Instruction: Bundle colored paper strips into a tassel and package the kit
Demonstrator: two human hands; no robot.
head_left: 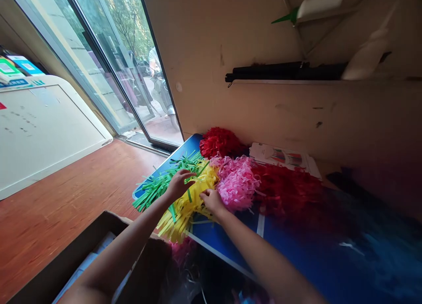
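A yellow pom-pom of cut strips lies under both my hands at the blue table's near-left edge. My left hand is over the border between it and a green pom-pom, with fingers curved and thumb apart. A few loose green strips lie across the yellow. Closed in a pinch, my right hand touches yellow strips on the right side; its fingertips are small in view. Against that side sits a fluffy pink pom-pom.
Red pom-poms lie behind and right, near printed sheets. The blue table meets a wall with a shelf holding bottles. A cardboard box stands at lower left, a whiteboard and glass door beyond.
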